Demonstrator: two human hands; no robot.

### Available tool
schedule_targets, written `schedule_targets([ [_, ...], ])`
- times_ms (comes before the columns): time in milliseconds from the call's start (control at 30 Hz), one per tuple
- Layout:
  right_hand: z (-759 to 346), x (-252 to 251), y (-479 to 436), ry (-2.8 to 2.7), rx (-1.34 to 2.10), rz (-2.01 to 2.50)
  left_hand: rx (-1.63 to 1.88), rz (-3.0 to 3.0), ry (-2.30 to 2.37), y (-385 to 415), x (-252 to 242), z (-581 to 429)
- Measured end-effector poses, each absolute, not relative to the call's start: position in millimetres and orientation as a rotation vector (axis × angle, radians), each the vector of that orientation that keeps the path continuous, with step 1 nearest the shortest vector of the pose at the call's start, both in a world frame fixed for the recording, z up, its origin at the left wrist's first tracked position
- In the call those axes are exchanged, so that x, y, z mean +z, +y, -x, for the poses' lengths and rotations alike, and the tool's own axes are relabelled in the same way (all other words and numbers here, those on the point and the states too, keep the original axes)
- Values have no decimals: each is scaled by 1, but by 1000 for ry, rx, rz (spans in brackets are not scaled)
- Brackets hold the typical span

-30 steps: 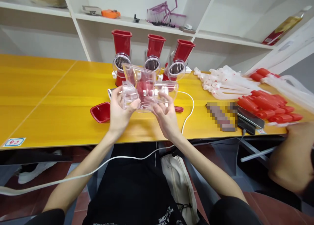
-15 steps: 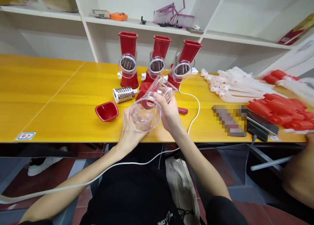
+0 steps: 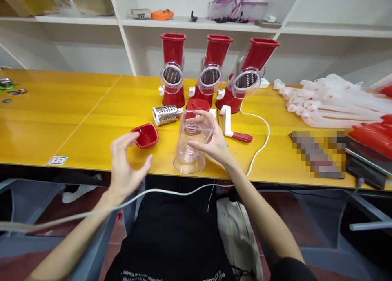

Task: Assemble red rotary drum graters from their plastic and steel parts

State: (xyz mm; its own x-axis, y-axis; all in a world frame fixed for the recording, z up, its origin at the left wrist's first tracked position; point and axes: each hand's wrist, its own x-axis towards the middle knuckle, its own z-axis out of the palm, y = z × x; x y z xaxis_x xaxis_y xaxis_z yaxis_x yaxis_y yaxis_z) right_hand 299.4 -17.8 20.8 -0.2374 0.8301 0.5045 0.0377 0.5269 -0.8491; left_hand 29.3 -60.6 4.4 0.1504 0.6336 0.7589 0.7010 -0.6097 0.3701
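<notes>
The clear plastic grater housing (image 3: 187, 156) is at the table's front edge, its round opening facing me. My right hand (image 3: 216, 142) grips its right side, fingers over the top and thumb in front. My left hand (image 3: 127, 166) is off the housing, its fingers spread and curved with nothing in them. Just beyond the left fingertips lies a small red hopper cup (image 3: 147, 136). A metal grating drum (image 3: 167, 115) rests on its side behind the cup. Behind the housing, a red part (image 3: 198, 105) is partly hidden. A white crank with a red handle (image 3: 241, 137) lies to the right.
Three assembled red drum graters (image 3: 173, 74) stand at the back, before the white shelf (image 3: 199, 25). A white cable (image 3: 266, 136) curves over the table. At right are translucent plastic parts (image 3: 324, 103), red parts (image 3: 373, 138) and a pixelated object (image 3: 318, 154).
My left hand has let go of the clear housing and moved left, opening. The housing has tipped downward toward the table in my right hand. The view has shifted left.
</notes>
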Motion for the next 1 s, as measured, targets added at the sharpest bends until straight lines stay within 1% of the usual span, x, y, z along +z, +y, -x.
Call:
schedule_targets([
  [133, -297, 21, -18, -1735, 878, 728, -1154, 2489, -1518, -21, 14, 1],
  [233, -298, 21, -17, -1726, 946, 724, -1033, 2592, -1636, 0, 13, 5],
  [600, -300, 16, -14, -1666, 1020, 742, -1144, 2707, -1759, 1, 9, -1],
  [733, -300, 14, -13, -1674, 1023, 712, -1333, 2681, -1657, 0, 1, 0],
  [833, -300, 13, -11, -1682, 1019, 686, -1670, 2625, -1511, 2, 7, 0],
  [900, -300, 12, -11, -1694, 1005, 698, -1897, 2576, -1359, 4, 27, -5],
  [1000, -300, 11, -11, -1701, 982, 724, -2091, 2652, -1097, 6, 76, -30],
])
